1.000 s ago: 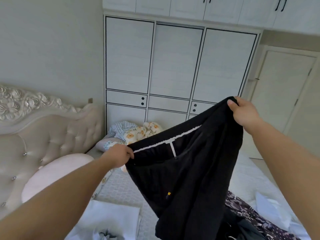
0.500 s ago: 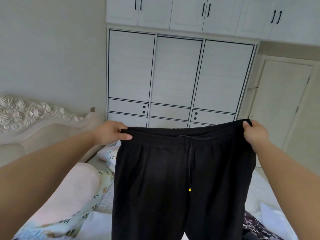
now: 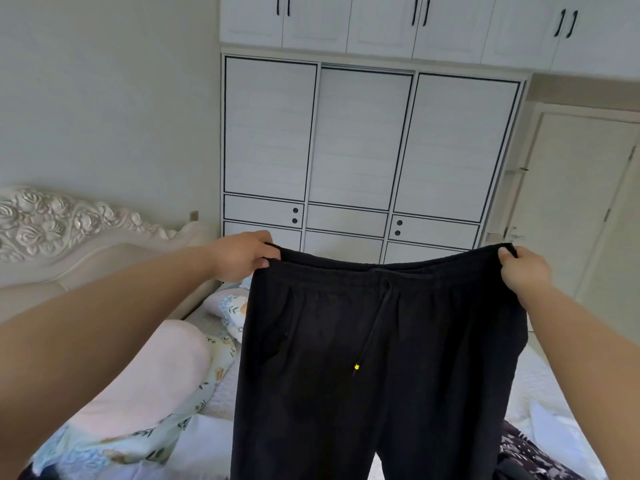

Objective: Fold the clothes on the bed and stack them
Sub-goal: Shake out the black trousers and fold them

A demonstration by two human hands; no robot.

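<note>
Both arms are stretched out in front, and the black trousers (image 3: 381,358) hang full width in the air above the bed (image 3: 221,393), blocking most of it from sight. Left hand (image 3: 242,258) pinches one waistband corner, right hand (image 3: 523,271) pinches the other. Behind stands the white wardrobe (image 3: 363,150). A pink pillow (image 3: 156,372) lies lower left, the yellow-tipped drawstring (image 3: 375,327) dangling dead centre.

Home bedroom. Bed (image 3: 214,393) with carved, padded headboard (image 3: 69,237) at left; pink pillow (image 3: 156,375) and floral bedding (image 3: 221,351) on it. White built-in wardrobe (image 3: 363,140) along far wall, door (image 3: 571,202) beside it.
</note>
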